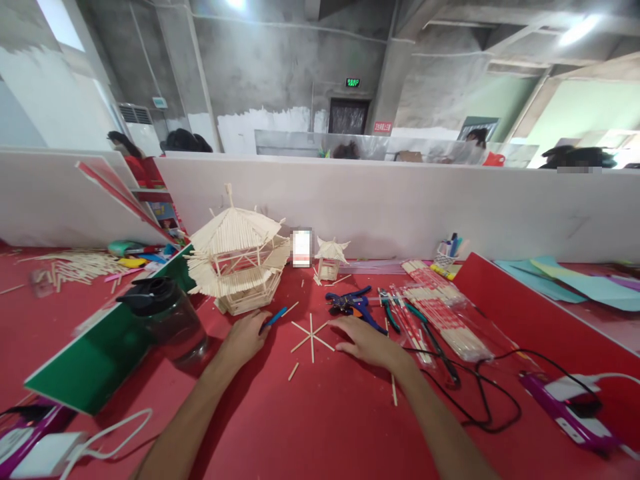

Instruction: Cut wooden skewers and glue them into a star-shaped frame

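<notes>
My left hand (246, 339) is closed around a slim blue pen (275, 319), its tip pointing away to the right. On the red table in front of me, several thin wooden sticks form a six-armed star (311, 335). My right hand (364, 339) rests at the star's right side, thumb and forefinger apart, fingertips by the ends of its right arms. A short loose stick (293, 371) lies below the star. Beyond my left hand stands a large stick-built pavilion model (240, 260); a smaller one (330, 259) stands farther back.
A dark water bottle (167, 323) stands left beside a green board (100, 367). Blue-handled pliers (357, 305) and packs of sticks (443, 320) lie at right, near a black cable (500, 400). A white partition (375, 207) closes the back; people sit beyond it.
</notes>
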Motion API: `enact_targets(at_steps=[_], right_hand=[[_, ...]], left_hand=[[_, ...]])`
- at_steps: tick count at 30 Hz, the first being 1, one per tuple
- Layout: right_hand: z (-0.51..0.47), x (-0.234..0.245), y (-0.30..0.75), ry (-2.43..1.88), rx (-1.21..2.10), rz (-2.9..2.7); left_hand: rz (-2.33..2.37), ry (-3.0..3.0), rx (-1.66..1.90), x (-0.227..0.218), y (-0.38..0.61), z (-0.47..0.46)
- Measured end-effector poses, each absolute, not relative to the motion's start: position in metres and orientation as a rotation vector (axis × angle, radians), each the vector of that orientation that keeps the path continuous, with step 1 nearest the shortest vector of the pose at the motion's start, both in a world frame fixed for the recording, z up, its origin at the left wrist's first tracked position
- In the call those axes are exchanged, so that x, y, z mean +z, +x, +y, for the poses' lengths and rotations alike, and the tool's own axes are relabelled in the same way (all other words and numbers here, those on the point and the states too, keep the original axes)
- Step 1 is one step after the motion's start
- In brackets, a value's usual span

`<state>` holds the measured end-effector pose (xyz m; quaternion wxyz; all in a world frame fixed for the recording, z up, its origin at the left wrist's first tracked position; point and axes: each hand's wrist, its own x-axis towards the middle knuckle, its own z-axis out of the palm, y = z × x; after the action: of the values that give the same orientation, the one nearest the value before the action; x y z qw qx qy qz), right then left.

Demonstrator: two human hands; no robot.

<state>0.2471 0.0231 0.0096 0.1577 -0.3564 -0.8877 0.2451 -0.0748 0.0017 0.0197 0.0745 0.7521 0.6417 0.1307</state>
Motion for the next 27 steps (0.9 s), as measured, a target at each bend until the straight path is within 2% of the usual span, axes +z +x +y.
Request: enact_targets(at_steps=[4,11,27], right_hand=[[0.023,0.017,0.245,-1.089,0.613,-2.491],[0.035,0.030,0.263,-1.472,0.267,-2.044],[0.036,0.023,0.259,-1.440,0.268,-2.076]], left_hand=[[1.941,2.240,0.444,0.021,-0.075,0.002],[1.989,2.193,0.507,0.014,-0.081,0.009],[2.120,2.119,0.488,0.033,-0.088,0.004]])
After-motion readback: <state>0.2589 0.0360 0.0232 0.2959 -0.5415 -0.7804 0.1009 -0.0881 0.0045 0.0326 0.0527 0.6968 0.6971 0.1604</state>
